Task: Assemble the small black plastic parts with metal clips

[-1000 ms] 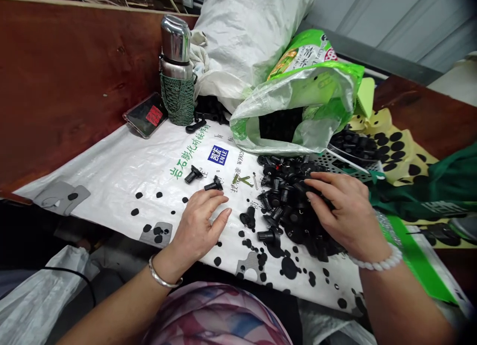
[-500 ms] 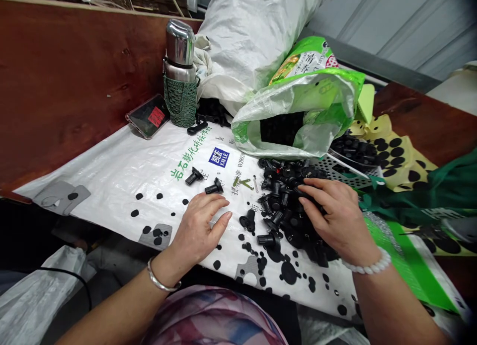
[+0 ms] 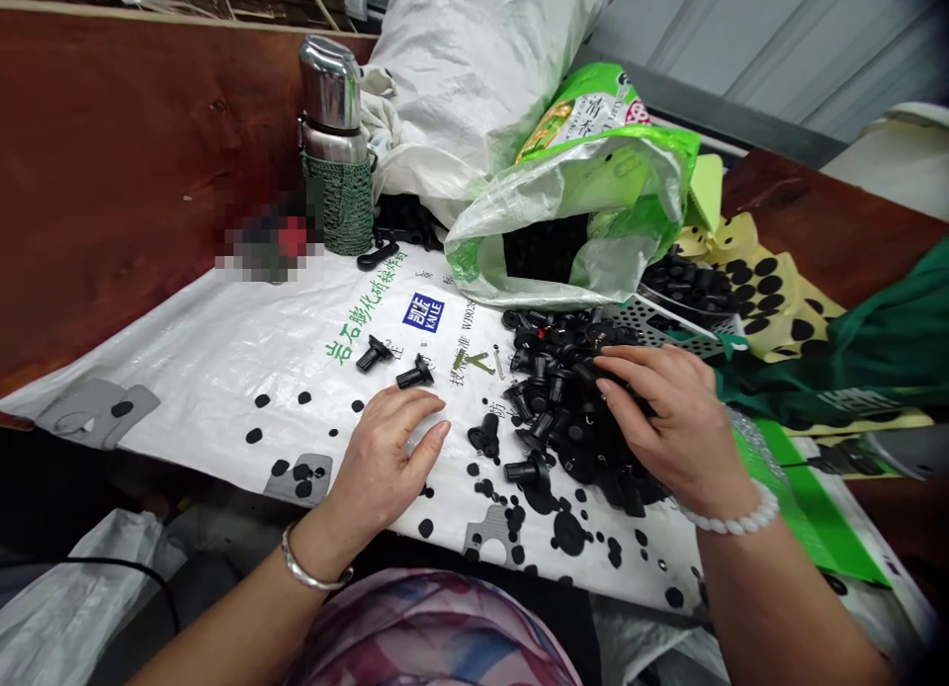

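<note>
I report the left hand (image 3: 386,459) released, resting on the white sheet (image 3: 222,370) near two black plastic parts (image 3: 413,374). The right hand (image 3: 671,419) lies curled on the heap of parts (image 3: 570,419); its fingers (image 3: 619,394) hide the grip, so I cannot tell whether it holds any.

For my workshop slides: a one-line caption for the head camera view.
Right hand in a heap of black plastic parts, left hand resting on a white woven sack beside it.
</note>
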Demonstrator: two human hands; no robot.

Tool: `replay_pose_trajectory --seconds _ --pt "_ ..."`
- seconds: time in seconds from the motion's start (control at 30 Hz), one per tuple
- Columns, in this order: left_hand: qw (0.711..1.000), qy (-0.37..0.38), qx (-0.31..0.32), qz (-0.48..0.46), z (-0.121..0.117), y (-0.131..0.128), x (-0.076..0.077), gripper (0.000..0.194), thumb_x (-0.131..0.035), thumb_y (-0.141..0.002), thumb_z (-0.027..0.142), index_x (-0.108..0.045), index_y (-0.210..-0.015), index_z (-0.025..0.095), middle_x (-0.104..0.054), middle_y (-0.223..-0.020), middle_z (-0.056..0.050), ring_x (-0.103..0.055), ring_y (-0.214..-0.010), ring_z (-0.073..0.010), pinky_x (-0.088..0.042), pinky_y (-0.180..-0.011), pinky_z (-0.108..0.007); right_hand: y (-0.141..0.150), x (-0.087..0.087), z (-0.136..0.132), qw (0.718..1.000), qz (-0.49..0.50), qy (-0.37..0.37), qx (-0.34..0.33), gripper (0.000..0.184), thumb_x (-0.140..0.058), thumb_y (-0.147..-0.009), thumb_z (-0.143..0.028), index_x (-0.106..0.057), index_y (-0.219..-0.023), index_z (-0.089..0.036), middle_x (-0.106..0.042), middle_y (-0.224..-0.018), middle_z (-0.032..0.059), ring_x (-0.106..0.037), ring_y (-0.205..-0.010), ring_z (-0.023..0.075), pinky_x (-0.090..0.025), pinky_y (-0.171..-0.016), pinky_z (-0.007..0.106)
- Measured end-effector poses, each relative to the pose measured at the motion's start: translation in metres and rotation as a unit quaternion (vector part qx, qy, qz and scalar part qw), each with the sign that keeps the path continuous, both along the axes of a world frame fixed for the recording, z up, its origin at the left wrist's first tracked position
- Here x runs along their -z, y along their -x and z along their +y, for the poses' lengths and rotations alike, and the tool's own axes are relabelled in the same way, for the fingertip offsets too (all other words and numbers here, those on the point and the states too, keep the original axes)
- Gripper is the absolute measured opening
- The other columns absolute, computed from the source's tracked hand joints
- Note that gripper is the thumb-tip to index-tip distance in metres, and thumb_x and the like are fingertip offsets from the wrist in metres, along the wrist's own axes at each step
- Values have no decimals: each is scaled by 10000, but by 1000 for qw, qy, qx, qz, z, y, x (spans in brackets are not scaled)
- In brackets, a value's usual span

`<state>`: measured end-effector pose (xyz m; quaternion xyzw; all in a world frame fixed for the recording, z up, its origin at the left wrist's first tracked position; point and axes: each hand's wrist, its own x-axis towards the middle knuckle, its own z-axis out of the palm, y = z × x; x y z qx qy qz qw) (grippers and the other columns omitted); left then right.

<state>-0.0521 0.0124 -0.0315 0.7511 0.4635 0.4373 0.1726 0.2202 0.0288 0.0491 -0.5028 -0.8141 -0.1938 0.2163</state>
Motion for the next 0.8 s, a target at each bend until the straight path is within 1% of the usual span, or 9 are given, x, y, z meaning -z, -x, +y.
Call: replay_pose_trajectory --seconds 0.13,0.23,0.33,0.43,0.53,0.63,0.73,0.8 --pt "1000 -3 6 1 2 0 1 178 -524 -837 233 -614 -972 160 -659 -982 -92 -590 -954 -213 -448 -904 -425 -20 -1 -22 997 47 -41 37 166 -564 -807 -179 -615 -962 -212 -659 -982 69 -604 -909 229 -411 -892 453" --pt "1000 -4 3 6 3 0 2 181 -536 -830 238 -616 -975 163 -656 -989 -88 -589 -956 -212 -442 -912 -419 -30 2 -38 995 65 -52 56 171 -577 -797 -163 -612 -959 -204 -659 -973 73 -608 -905 229 -423 -893 455" --pt "1000 -11 -1 14 5 -1 4 186 -544 -827 240 -617 -979 162 -656 -987 -84 -587 -960 -208 -431 -928 -412 -31 7 -52 995 83 -46 42 186 -585 -784 -126 -613 -958 -186 -661 -957 80 -606 -899 220 -423 -905 453" --pt "999 -15 -1 33 5 -4 1 200 -536 -832 245 -614 -989 149 -659 -976 -89 -590 -951 -209 -453 -894 -392 -25 16 -63 993 114 -34 10 232 -587 -764 -75 -613 -975 -168 -659 -958 85 -603 -903 213 -423 -908 452" --pt "997 -20 5 71 5 -10 -9 219 -526 -839 258 -611 -1005 144 -663 -977 -95 -593 -947 -212 -471 -853 -376 -18 26 -73 988 149 -22 -30 268 -580 -748 -49 -614 -993 -153 -656 -962 89 -604 -907 214 -424 -906 459" --pt "992 -22 29 122 9 -23 -25 250 -508 -850 275 -600 -1041 143 -667 -991 -96 -602 -938 -212 -473 -846 -377 -12 35 -81 981 179 -3 -68 286 -565 -745 -39 -609 -1008 -142 -653 -966 94 -601 -920 217 -429 -898 464" --pt "979 -5 72 191 23 -45 -40 336 -495 -855 279 -551 -1152 133 -659 -1027 -108 -610 -938 -221 -478 -848 -384 -8 43 -89 974 201 14 -101 300 -549 -745 -15 -600 -1017 -127 -649 -966 103 -591 -939 219 -431 -890 466" --pt "964 8 102 246 35 -61 -45 392 -490 -848 255 -505 -1218 126 -649 -1049 -120 -601 -974 -238 -484 -850 -386 -7 47 -93 971 208 20 -114 302 -543 -745 2 -596 -1018 -117 -645 -965 109 -586 -942 216 -428 -889 464"
